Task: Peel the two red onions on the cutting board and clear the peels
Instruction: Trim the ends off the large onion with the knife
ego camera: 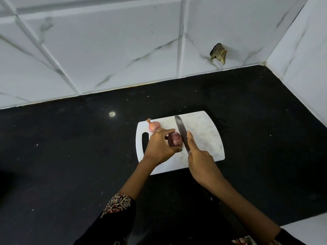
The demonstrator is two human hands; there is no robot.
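On a black bench, a white cutting board carries two red onions, one knife and both of a person's hands. Farthest left, the paler onion lies untouched near the board's handle slot, its skin and dry tip intact. Just beside it, the left hand has its fingers clamped around the darker onion, pinning it to the board. To the right, the knife stands blade-down against that onion's end, its handle gripped in the closed right hand, forefinger laid along the spine. The risk from here appears plain: the round onion could roll under the blade's pressure, and the left thumb sits close to the cutting edge, so a slip might nick it. No loose peels are visible yet; both onions seem still to need skinning.
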